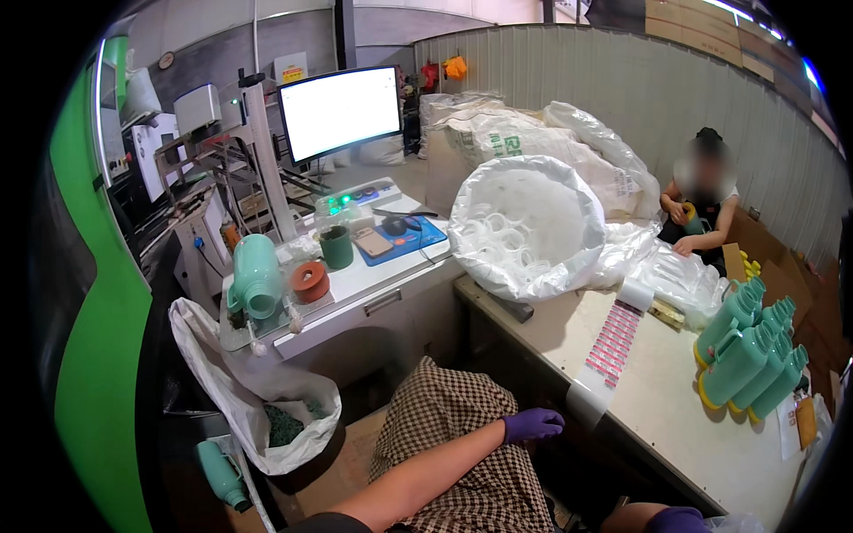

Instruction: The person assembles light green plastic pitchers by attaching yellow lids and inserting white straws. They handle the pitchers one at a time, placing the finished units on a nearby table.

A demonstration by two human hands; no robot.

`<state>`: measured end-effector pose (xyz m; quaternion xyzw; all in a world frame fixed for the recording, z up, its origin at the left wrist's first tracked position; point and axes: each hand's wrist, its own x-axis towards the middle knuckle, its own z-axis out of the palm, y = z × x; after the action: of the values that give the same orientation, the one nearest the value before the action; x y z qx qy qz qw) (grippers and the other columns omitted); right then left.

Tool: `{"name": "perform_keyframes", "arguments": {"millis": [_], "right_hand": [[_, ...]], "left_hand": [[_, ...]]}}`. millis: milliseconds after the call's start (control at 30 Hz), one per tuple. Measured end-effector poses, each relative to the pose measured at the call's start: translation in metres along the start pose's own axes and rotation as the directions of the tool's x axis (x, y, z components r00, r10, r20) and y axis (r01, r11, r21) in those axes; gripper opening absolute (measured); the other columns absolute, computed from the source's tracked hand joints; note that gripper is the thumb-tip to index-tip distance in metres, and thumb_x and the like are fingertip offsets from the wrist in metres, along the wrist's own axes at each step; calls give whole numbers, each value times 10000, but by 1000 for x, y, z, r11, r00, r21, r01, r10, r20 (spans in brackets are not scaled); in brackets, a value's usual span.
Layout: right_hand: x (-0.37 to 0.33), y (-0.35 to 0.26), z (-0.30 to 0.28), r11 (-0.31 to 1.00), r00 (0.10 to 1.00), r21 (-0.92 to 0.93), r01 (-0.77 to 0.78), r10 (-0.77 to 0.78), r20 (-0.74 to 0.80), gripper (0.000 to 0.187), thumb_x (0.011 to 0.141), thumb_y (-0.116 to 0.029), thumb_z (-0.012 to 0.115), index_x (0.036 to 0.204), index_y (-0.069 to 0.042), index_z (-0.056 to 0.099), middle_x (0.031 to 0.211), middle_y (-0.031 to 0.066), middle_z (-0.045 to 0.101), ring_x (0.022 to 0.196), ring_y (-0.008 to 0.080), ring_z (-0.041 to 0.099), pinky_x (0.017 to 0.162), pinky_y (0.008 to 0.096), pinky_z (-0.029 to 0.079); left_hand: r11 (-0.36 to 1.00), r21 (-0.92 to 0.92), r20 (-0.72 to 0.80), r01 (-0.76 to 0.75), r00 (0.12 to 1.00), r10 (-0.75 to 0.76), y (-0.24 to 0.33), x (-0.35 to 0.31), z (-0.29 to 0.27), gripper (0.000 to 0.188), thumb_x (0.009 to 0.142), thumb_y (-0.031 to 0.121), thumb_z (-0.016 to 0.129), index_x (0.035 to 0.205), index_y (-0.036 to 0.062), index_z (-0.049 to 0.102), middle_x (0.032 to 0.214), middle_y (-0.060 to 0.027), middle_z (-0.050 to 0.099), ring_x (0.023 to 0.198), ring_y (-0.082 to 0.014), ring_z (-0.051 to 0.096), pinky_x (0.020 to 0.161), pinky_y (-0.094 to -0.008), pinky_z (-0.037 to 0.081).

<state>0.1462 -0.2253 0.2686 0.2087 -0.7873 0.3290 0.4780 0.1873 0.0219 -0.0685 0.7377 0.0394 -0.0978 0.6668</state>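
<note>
My left hand (533, 425), in a purple glove, rests over my lap beside the checked apron (444, 404). Its fingers reach to the right, loosely bent, with nothing visible in them. At the lower edge my right hand (679, 521), also purple-gloved, is mostly cut off; its fingers are hidden. Clear plastic film (739, 523) lies right beside it. On the table to the right, a strip of pink-and-white labels (612, 345) runs from a roll (634, 294) over the near edge. Farther right stand several mint-green jugs (737, 365) with yellow bases.
A white-lined tub (569, 200) holds clear rings (502, 240). The left desk carries a monitor (340, 114), a phone (371, 242), an orange-brown tape roll (309, 282) and a green jug (256, 275). Below is a lined bin (330, 404). A co-worker (702, 191) sits at the far right.
</note>
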Motion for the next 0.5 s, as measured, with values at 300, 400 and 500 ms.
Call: {"name": "perform_keyframes", "arguments": {"millis": [300,400,500], "right_hand": [[-166,86,-6,749,532,243,-616,623,-574,310,993,-209,564,1183,16,659,1073,94,712,943,168,672,826,310,528],[-237,166,5,188,181,-121,-975,344,-921,225,909,-161,716,1087,-24,722,988,82,716,922,174,669,860,305,518],[-295,186,18,309,154,-66,-949,270,-950,210,890,-133,727,1070,-24,729,947,84,715,869,181,671,815,315,521]], "left_hand": [[1000,4,-71,5,998,-4,-13,-17,-14,400,988,273,641,1297,25,582,1049,-63,674,895,-124,626,769,-284,538],[982,-12,-40,-186,982,186,-45,8,-16,365,976,258,660,1254,27,613,1073,-66,681,931,-130,623,808,-295,532],[978,111,-77,-179,979,188,-45,10,-12,393,970,287,669,1258,26,613,1064,-67,684,946,-142,625,821,-299,525]]}}
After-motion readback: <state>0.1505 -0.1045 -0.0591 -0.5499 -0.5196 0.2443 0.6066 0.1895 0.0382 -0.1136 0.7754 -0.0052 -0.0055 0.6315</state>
